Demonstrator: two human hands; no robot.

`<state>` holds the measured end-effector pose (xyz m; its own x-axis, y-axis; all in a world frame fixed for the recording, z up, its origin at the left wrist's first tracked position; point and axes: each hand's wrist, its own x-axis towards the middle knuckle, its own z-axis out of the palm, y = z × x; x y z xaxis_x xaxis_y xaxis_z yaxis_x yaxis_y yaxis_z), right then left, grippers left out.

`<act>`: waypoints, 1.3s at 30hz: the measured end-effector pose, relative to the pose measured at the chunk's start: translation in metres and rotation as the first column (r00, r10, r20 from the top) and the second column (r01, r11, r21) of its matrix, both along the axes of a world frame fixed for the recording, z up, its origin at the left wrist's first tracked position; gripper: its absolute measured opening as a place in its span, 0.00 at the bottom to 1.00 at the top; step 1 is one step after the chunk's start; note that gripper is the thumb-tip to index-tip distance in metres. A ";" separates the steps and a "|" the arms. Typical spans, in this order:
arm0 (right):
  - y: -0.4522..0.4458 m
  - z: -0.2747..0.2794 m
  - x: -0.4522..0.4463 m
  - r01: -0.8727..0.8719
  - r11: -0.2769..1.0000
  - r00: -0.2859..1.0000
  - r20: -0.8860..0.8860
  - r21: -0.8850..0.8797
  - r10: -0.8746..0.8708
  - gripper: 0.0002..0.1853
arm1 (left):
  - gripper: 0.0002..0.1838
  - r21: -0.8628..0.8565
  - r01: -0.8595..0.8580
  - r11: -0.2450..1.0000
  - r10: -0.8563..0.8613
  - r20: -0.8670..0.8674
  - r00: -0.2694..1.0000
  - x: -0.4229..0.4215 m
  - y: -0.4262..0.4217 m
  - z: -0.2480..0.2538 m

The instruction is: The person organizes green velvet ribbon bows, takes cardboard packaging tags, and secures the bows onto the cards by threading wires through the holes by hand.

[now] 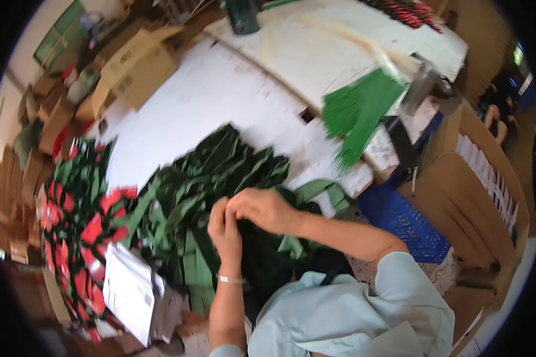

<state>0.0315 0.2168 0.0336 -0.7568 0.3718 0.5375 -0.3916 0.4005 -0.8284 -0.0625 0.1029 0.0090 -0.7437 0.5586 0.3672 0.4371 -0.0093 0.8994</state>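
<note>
My left hand (224, 229) and my right hand (262, 209) meet at the fingertips in front of my chest. Both are closed in a pinch. Whatever lies between the fingers is too small or hidden to make out. Right behind and below them spreads a big heap of dark green fabric strips (211, 163), tangled and folded over one another. Lighter green strips (198, 268) hang down beside my left forearm, and another green strip (324, 191) lies past my right wrist.
A white table (178, 107) extends ahead, carrying a bundle of thin green ties (363, 107). To the right are a blue crate (402, 220) and a cardboard box (458, 196). Red-and-green pieces (92, 229) and white papers (128, 291) are at left. A person (499, 113) sits far right.
</note>
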 end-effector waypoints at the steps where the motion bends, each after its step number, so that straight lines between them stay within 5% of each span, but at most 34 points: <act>1: -0.002 -0.003 0.004 0.033 0.999 0.997 0.075 -0.020 -0.031 0.06 | 0.08 -0.060 -0.004 0.998 0.014 0.168 0.986 -0.005 0.000 0.007; 5: -0.008 -0.025 0.021 0.057 0.984 0.990 0.135 -0.171 -0.034 0.10 | 0.09 0.106 0.016 0.994 -0.061 0.437 0.897 -0.025 0.004 -0.004; 9: -0.005 -0.026 0.009 0.033 0.873 0.985 0.162 -0.487 0.053 0.10 | 0.10 -0.025 -0.151 0.988 0.152 0.296 0.943 -0.009 0.001 0.014; 11: 0.000 -0.028 0.005 -0.032 0.927 0.999 0.012 -0.374 0.040 0.08 | 0.10 -0.015 -0.213 0.977 0.209 0.265 0.941 -0.004 -0.004 0.003; 13: 0.003 -0.008 0.005 -0.005 0.842 0.992 0.103 -0.540 0.072 0.11 | 0.09 -0.017 -0.132 0.991 0.131 -0.016 0.991 -0.003 -0.012 -0.015; 14: 0.006 -0.013 0.001 -0.014 0.860 0.996 0.073 -0.510 0.059 0.13 | 0.08 0.066 -0.118 0.991 0.114 0.063 0.991 0.006 -0.008 -0.017; 17: 0.007 0.004 0.001 0.029 0.905 0.996 0.085 -0.424 0.008 0.14 | 0.09 -0.189 -0.104 0.977 0.003 -0.470 0.883 0.009 0.000 -0.010; 22: 0.006 0.001 -0.027 0.205 0.979 0.979 -0.017 -0.009 -0.205 0.10 | 0.16 -0.231 -0.001 0.973 -0.108 -0.458 0.882 -0.004 0.003 -0.032; 25: 0.008 0.003 -0.043 0.073 0.989 0.997 0.001 0.127 -0.074 0.09 | 0.15 -0.143 0.008 0.990 -0.077 -0.487 0.870 -0.008 0.004 -0.040; 30: 0.003 0.013 -0.052 0.072 0.996 0.995 -0.075 0.061 -0.068 0.08 | 0.15 -0.169 -0.024 0.985 -0.073 -0.543 0.837 -0.006 0.004 -0.040; 32: 0.001 0.036 -0.043 -0.084 0.945 0.996 0.014 -0.318 0.093 0.09 | 0.15 -0.161 -0.005 0.987 -0.085 -0.546 0.834 -0.009 0.003 -0.044; 33: -0.003 0.037 -0.044 -0.099 0.933 0.995 -0.023 -0.347 0.097 0.10 | 0.15 -0.168 -0.024 0.986 -0.073 -0.551 0.831 -0.010 0.004 -0.045; 37: -0.010 0.032 -0.046 -0.124 0.940 0.989 -0.114 -0.317 0.092 0.09 | 0.17 -0.266 0.046 0.963 -0.171 -0.469 0.867 0.004 -0.025 -0.007; 38: -0.008 0.038 -0.039 -0.133 0.945 0.990 -0.079 -0.298 0.114 0.08 | 0.18 -0.256 0.026 0.966 -0.100 -0.280 0.955 0.016 -0.045 0.015; 39: -0.008 0.037 -0.039 -0.134 0.948 0.990 -0.083 -0.287 0.114 0.08 | 0.22 -0.245 -0.104 0.964 0.033 -0.277 0.960 0.027 -0.066 0.037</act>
